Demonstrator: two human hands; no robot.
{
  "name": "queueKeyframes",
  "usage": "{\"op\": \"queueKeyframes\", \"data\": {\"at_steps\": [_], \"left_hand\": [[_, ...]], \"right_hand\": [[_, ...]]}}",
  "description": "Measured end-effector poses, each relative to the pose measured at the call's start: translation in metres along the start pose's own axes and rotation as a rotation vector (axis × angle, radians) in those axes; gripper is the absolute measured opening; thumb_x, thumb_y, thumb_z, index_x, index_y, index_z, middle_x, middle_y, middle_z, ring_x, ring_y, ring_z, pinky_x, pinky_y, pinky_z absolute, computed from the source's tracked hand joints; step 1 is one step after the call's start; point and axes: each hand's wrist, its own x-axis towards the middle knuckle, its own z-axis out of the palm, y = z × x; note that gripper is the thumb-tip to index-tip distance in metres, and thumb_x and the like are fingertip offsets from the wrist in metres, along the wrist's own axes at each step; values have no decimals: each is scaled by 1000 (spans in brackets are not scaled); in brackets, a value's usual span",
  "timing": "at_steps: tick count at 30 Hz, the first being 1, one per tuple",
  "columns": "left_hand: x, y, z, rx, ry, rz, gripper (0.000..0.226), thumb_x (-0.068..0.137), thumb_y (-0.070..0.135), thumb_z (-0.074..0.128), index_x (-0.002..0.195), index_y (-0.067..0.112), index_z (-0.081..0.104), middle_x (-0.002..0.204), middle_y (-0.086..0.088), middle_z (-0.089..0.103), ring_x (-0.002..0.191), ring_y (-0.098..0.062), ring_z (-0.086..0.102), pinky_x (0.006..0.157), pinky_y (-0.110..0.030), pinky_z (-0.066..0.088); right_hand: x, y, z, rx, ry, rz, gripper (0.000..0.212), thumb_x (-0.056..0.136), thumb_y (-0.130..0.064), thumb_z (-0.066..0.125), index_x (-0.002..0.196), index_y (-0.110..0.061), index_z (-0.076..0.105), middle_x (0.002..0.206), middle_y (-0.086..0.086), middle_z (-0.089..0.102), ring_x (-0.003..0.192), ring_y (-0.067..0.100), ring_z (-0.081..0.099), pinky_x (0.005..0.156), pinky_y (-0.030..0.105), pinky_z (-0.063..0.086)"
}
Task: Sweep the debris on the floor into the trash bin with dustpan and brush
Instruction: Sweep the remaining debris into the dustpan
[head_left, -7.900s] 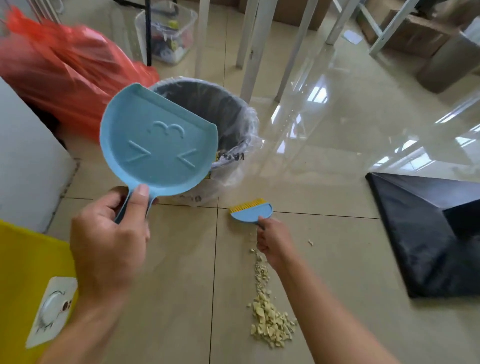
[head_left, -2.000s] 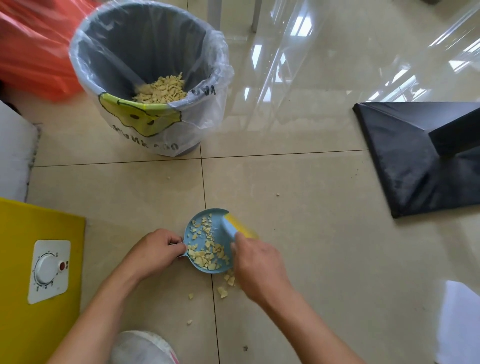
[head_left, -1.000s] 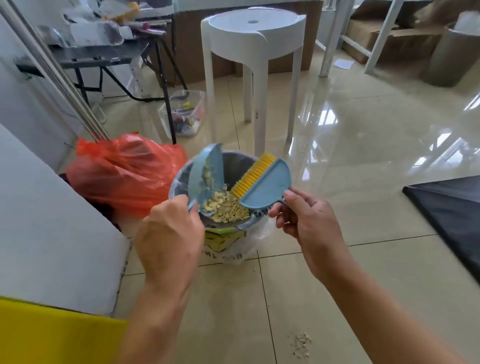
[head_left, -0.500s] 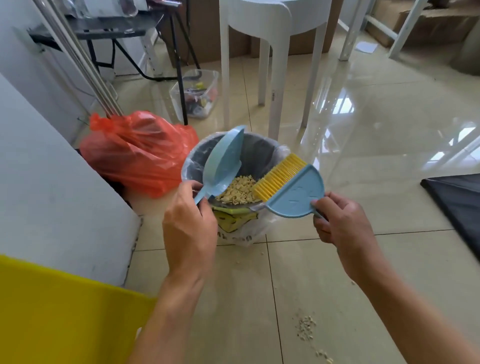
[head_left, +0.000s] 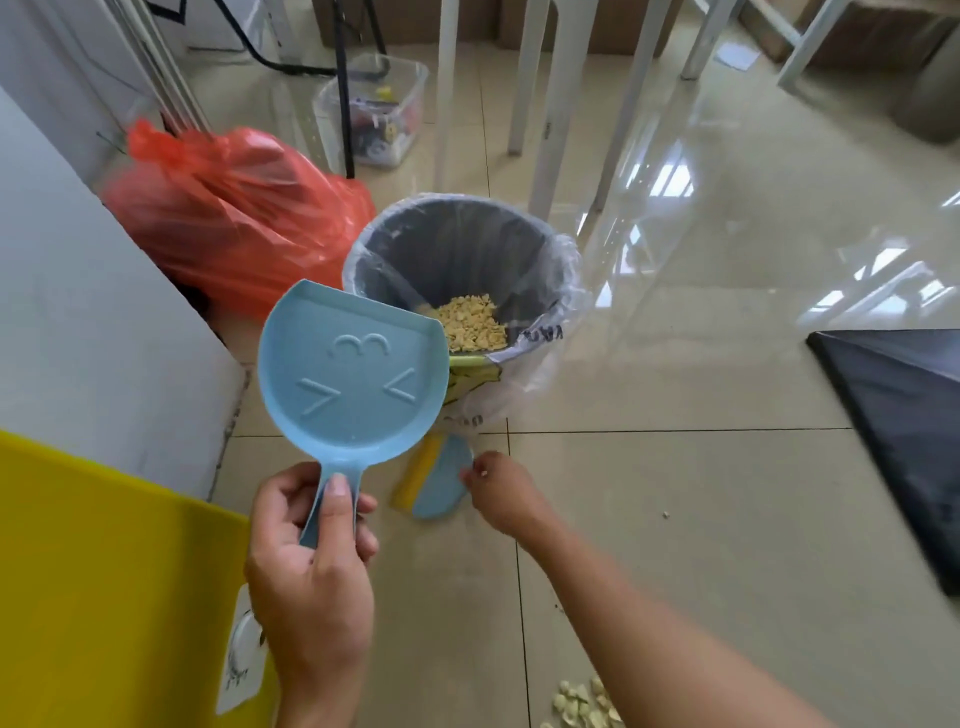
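Note:
My left hand (head_left: 311, 566) grips the handle of the light blue dustpan (head_left: 353, 379), held up with its underside and embossed cat face toward me, in front of the bin's left rim. The lined trash bin (head_left: 545, 260) holds a heap of pale yellow debris (head_left: 472, 322). My right hand (head_left: 498, 493) reaches low toward the floor, holding the blue brush with yellow bristles (head_left: 434, 483) just in front of the bin. A small pile of debris (head_left: 582, 701) lies on the floor tiles at the bottom edge, and one crumb (head_left: 665, 515) lies to the right.
A red plastic bag (head_left: 228, 218) lies left of the bin, next to a white wall panel (head_left: 78, 332). A yellow appliance (head_left: 104, 597) fills the lower left. White stool legs (head_left: 550, 104) and a clear box (head_left: 374, 109) stand behind the bin. A black mat (head_left: 904, 426) lies right.
The dustpan has come off the bin and turned its underside toward me. My right hand has dropped with the brush from the bin's rim down to the floor.

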Motion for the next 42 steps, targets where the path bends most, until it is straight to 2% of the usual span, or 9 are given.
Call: {"op": "queueKeyframes", "data": {"at_steps": [6, 14, 18, 23, 27, 31, 33, 37, 42], "left_hand": [[-2, -4, 4, -160, 7, -51, 19, 102, 5, 56, 95, 21, 62, 69, -1, 67, 46, -18, 48, 42, -25, 41], [-27, -35, -8, -218, 51, -197, 28, 100, 4, 55, 90, 29, 61, 64, 4, 66, 44, -12, 49, 41, -27, 33], [-67, -58, -25, -197, 49, -341, 26, 101, 1, 53, 90, 23, 59, 60, 3, 68, 38, -8, 48, 47, -40, 23], [-115, -97, -32, -109, -3, -552, 28, 100, -7, 53, 85, 17, 58, 53, -2, 68, 26, -9, 41, 36, -23, 15], [-127, -107, -33, -67, -118, -646, 22, 100, -4, 55, 85, 12, 58, 53, -4, 67, 27, -11, 42, 37, -13, 29], [-130, -101, -29, -49, -183, -691, 18, 100, -3, 55, 88, 9, 57, 53, -4, 67, 28, -11, 42, 36, -13, 30], [-130, -98, -29, -48, -206, -704, 14, 101, -1, 55, 89, 7, 57, 53, -4, 67, 29, -10, 42, 35, -15, 30], [-128, -96, -29, -37, -231, -701, 10, 101, 1, 55, 92, 6, 58, 55, -4, 68, 30, -10, 43, 34, -17, 31], [-123, -98, -29, -43, -201, -714, 8, 100, -5, 54, 93, 0, 57, 51, -5, 68, 24, -11, 42, 34, -12, 29]], "right_hand": [[0, 72, -40, -37, 251, 184, 29, 99, -31, 49, 94, -8, 67, 91, 13, 71, 87, 31, 66, 70, 35, 48], [-106, 167, -77, 78, 299, 421, 32, 100, -28, 52, 80, -7, 66, 64, 3, 60, 53, 16, 49, 53, 27, 37], [-149, 178, -69, 186, 267, 409, 29, 96, -27, 55, 80, -6, 65, 55, -3, 54, 49, 13, 43, 53, 29, 34], [-152, 161, -114, 459, 454, 301, 10, 90, -17, 62, 81, -15, 63, 45, 1, 54, 41, 16, 43, 44, 22, 34], [-140, 160, -173, -205, 640, 188, 16, 91, -28, 54, 82, -22, 66, 57, 5, 63, 52, 24, 58, 52, 34, 49], [-109, 175, -184, -866, 602, 213, 20, 94, -31, 47, 99, -23, 65, 82, 7, 68, 77, 33, 65, 56, 31, 37], [-95, 181, -158, -935, 488, 122, 20, 89, -18, 51, 102, -22, 66, 84, 8, 69, 76, 34, 68, 56, 30, 35], [-102, 163, -87, -947, 435, -157, 32, 67, -9, 51, 90, -9, 74, 54, 9, 63, 36, 30, 57, 41, 25, 24], [-159, 146, -34, -939, 239, -115, 34, 39, -15, 79, 72, -16, 71, 43, 3, 52, 29, 26, 48, 42, 27, 11]]}}
